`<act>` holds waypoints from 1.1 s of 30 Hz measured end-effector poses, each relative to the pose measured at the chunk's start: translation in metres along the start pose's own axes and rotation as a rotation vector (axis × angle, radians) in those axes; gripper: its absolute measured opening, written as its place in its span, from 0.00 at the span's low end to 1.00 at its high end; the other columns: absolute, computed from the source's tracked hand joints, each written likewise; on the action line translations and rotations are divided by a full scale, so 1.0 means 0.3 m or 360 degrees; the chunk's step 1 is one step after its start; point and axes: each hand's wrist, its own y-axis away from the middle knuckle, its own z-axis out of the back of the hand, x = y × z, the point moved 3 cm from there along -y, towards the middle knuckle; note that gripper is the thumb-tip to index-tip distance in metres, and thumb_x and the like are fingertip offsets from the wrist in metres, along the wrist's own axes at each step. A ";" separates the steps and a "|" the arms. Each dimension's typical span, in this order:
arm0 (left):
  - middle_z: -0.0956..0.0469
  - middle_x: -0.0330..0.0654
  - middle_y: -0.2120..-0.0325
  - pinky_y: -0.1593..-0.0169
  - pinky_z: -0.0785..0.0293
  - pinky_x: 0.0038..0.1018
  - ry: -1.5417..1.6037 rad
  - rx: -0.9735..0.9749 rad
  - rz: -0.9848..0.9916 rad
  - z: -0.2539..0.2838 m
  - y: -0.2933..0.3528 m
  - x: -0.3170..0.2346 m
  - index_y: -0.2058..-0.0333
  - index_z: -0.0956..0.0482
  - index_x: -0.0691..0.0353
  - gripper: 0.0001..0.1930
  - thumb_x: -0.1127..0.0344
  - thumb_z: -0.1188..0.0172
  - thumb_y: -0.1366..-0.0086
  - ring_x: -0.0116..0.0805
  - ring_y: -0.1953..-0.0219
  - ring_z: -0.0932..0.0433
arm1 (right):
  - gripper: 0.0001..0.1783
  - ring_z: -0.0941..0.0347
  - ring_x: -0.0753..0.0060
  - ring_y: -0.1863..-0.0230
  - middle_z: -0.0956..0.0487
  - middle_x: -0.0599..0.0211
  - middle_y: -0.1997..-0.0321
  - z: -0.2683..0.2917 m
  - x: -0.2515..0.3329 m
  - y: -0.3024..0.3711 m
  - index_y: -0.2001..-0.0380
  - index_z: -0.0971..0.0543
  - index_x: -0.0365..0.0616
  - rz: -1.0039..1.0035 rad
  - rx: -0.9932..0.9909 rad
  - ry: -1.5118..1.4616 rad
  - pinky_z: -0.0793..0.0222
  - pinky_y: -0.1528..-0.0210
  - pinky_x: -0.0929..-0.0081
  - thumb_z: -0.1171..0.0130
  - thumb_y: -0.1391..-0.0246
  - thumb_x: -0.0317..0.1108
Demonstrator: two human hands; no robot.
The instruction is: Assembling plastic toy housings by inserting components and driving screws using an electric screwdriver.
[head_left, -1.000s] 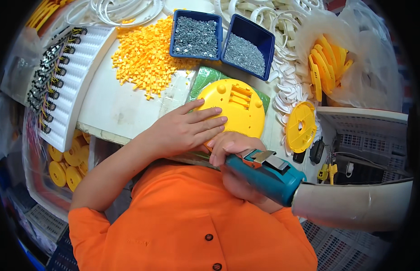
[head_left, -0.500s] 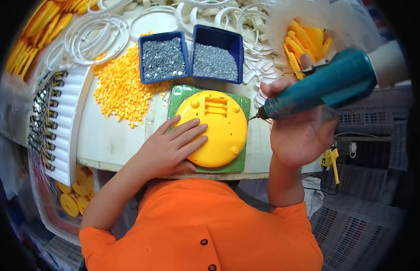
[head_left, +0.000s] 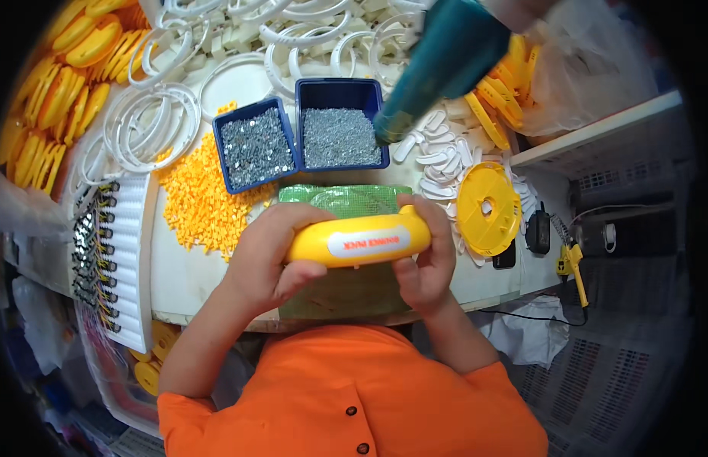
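Between my two hands a round yellow plastic housing (head_left: 312, 245) is held up on edge, its side with a white label facing me. My left hand (head_left: 262, 255) grips its left end, thumb on the near side. The right end is in my right hand (head_left: 434, 255), thumb below and fingers behind. Under the housing lies a green mat (head_left: 346, 199) on the white table. The teal electric screwdriver (head_left: 438, 68) is out of my hands, upper right, its lower end over the edge of the right blue bin (head_left: 340, 92). The housing's far face is hidden.
A second blue bin (head_left: 256, 145) holds small metal parts, like the right one. Small yellow pieces (head_left: 201, 206) are heaped at left, beside a white foam tray (head_left: 129, 259) of wired parts. White rings, white clips (head_left: 445, 156), a yellow disc (head_left: 487, 213) and a yellow-handled tool (head_left: 573, 270) lie around.
My right hand has let go of the screwdriver, which has swung up and away, and taken the housing's right end. The housing has been lifted off the mat and tipped on edge.
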 end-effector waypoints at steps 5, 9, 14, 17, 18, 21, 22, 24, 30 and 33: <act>0.20 0.51 0.54 0.48 0.26 0.36 -0.0092 -0.0037 -0.0056 -0.010 0.010 0.020 0.46 0.25 0.67 0.38 0.32 0.52 0.29 0.48 0.54 0.20 | 0.33 0.22 0.49 0.44 0.25 0.41 0.40 0.019 0.021 -0.015 0.37 0.29 0.38 0.0324 0.0154 0.0479 0.26 0.43 0.59 0.41 0.34 0.52; 0.20 0.53 0.51 0.46 0.25 0.39 -0.0212 -0.0146 -0.0220 -0.012 0.027 0.001 0.44 0.25 0.66 0.35 0.35 0.50 0.28 0.52 0.51 0.20 | 0.23 0.19 0.49 0.48 0.23 0.47 0.41 0.029 0.040 -0.002 0.43 0.22 0.47 0.0578 0.0162 0.0671 0.19 0.52 0.61 0.35 0.39 0.41; 0.20 0.53 0.51 0.52 0.21 0.41 -0.0557 -0.0190 -0.0382 0.021 0.133 -0.054 0.40 0.25 0.61 0.27 0.48 0.40 0.30 0.52 0.53 0.18 | 0.24 0.19 0.48 0.49 0.21 0.47 0.43 -0.031 0.083 -0.013 0.42 0.23 0.49 0.0801 0.0313 0.0565 0.19 0.53 0.60 0.36 0.39 0.41; 0.19 0.51 0.54 0.58 0.19 0.38 -0.0624 -0.0306 -0.0446 0.107 0.253 -0.130 0.41 0.22 0.58 0.22 0.52 0.42 0.27 0.47 0.61 0.16 | 0.26 0.20 0.48 0.51 0.20 0.45 0.47 -0.087 0.158 0.000 0.39 0.26 0.44 0.0734 0.0455 0.0363 0.20 0.53 0.63 0.44 0.32 0.50; 0.18 0.51 0.56 0.58 0.19 0.38 -0.0612 -0.0454 -0.0419 0.147 0.309 -0.144 0.43 0.21 0.61 0.24 0.50 0.40 0.29 0.48 0.62 0.16 | 0.31 0.21 0.53 0.52 0.21 0.45 0.47 -0.108 0.177 0.004 0.42 0.26 0.36 0.0718 0.0397 0.0259 0.23 0.51 0.64 0.51 0.30 0.54; 0.19 0.49 0.54 0.52 0.22 0.40 -0.0411 -0.1591 0.0076 0.301 0.655 -0.145 0.43 0.25 0.68 0.27 0.46 0.46 0.25 0.51 0.58 0.18 | 0.33 0.22 0.60 0.56 0.20 0.47 0.49 -0.166 0.172 0.020 0.45 0.26 0.28 0.0617 0.0430 -0.0077 0.26 0.52 0.67 0.54 0.29 0.53; 0.20 0.50 0.50 0.46 0.25 0.36 -0.1775 -0.1962 0.0748 0.395 0.798 -0.206 0.39 0.30 0.69 0.28 0.48 0.52 0.21 0.44 0.51 0.21 | 0.28 0.23 0.64 0.58 0.20 0.50 0.51 -0.195 0.155 0.030 0.45 0.25 0.29 0.0487 0.0408 -0.0171 0.26 0.54 0.69 0.51 0.29 0.48; 0.24 0.52 0.48 0.40 0.31 0.33 -0.0802 -0.3028 0.0333 0.556 1.050 -0.255 0.40 0.31 0.69 0.24 0.52 0.55 0.19 0.40 0.43 0.26 | 0.22 0.23 0.62 0.62 0.19 0.51 0.53 -0.265 0.122 0.060 0.45 0.25 0.32 0.0421 0.0735 -0.0140 0.26 0.60 0.68 0.49 0.33 0.39; 0.20 0.62 0.51 0.47 0.24 0.40 -0.1431 -0.3052 0.1949 0.395 1.886 -0.070 0.44 0.25 0.69 0.27 0.51 0.40 0.30 0.54 0.49 0.19 | 0.18 0.21 0.60 0.66 0.17 0.57 0.60 -0.488 0.163 0.131 0.50 0.20 0.37 0.0370 0.1566 0.0177 0.25 0.65 0.67 0.37 0.45 0.22; 0.20 0.59 0.50 0.46 0.22 0.44 -0.1047 -0.2645 0.2749 0.210 2.020 0.122 0.47 0.21 0.68 0.28 0.51 0.35 0.38 0.58 0.47 0.21 | 0.14 0.20 0.55 0.66 0.17 0.57 0.63 -0.551 0.201 0.144 0.55 0.17 0.39 0.0577 0.1689 0.0234 0.24 0.64 0.65 0.34 0.46 0.25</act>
